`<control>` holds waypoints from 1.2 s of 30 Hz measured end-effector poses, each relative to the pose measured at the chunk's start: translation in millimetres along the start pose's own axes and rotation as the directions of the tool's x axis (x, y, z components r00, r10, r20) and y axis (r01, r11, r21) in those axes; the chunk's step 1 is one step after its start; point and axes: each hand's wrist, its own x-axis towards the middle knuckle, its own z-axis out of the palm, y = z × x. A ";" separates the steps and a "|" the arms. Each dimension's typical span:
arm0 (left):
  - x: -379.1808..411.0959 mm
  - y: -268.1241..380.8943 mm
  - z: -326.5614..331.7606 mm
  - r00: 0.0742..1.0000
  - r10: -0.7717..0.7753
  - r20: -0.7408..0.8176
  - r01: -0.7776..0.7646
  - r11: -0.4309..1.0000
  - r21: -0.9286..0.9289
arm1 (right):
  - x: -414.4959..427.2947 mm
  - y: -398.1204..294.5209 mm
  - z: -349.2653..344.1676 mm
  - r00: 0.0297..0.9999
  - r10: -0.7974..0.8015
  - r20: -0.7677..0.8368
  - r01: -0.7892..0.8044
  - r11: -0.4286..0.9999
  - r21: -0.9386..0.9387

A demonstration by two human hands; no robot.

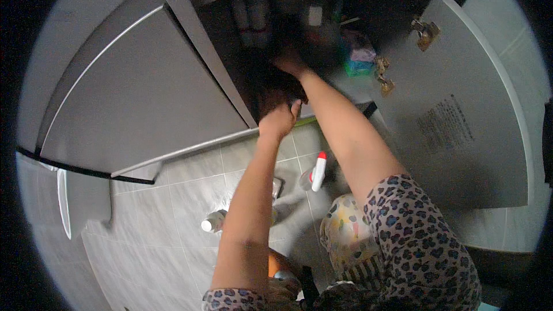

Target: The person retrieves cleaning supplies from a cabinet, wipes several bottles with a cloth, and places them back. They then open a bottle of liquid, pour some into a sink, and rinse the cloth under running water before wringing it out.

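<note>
Both arms reach into a dark, open cabinet (194, 17) with several things inside. My left hand (280, 120) is at the cabinet's front edge, thumb raised, beside a dark thing I cannot make out; its fingers are in shadow. Deeper inside is my right hand (291, 62), blurred and dim, so whether it holds something cannot be told. To its right lies a pink, blue and green package (361, 62). A pale upright thing (315, 16) stands farther back. Something yellow-green (305, 121) shows at the cabinet's bottom edge, between my arms.
An open cabinet door (466, 95) with metal hinges stands at the right; a closed grey panel (142, 86) is at the left. On the tiled floor (142, 224) are a spray bottle with a red and white head (319, 172) and a white-capped bottle (211, 223). A patterned cloth item (345, 229) lies below.
</note>
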 end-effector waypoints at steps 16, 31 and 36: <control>-267.4 -163.2 -66.6 0.935 -0.202 0.293 0.200 0.979 0.035 | -195.9 -55.9 -102.9 0.999 -0.039 0.000 0.038 0.997 -0.066; -283.3 -217.6 167.2 0.893 -0.364 -0.266 0.161 0.808 -0.567 | -313.1 -140.4 -182.1 0.835 0.521 -0.176 0.065 0.224 0.972; -291.4 -204.9 105.8 0.925 -0.373 -0.079 0.191 0.634 -0.749 | -338.5 -203.6 -115.5 0.939 0.342 -0.017 -0.197 0.580 0.790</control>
